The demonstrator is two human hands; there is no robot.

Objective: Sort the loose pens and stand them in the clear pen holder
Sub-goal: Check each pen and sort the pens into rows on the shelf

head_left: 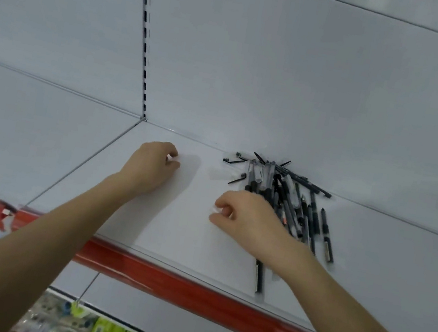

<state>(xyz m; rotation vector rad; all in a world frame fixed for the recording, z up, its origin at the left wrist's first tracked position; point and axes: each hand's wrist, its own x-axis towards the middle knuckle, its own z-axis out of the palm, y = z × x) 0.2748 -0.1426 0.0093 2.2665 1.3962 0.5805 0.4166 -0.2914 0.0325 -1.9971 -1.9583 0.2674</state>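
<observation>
Pens (264, 182) heaped just beyond right grip (246, 218).

White shelf board (172, 230) across centre. White back panel (285, 75) above. Black-slotted upright (144, 34) upper left. Red edge strip (164, 278) along shelf front, torn label (7, 216) at left. Colourful packaged goods (86, 329) bottom left, blurred.

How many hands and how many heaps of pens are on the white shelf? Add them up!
Hands: 2, the left hand and the right hand.
Heaps of pens: 1; single pens overlap too much to count.
Total: 3.
</observation>
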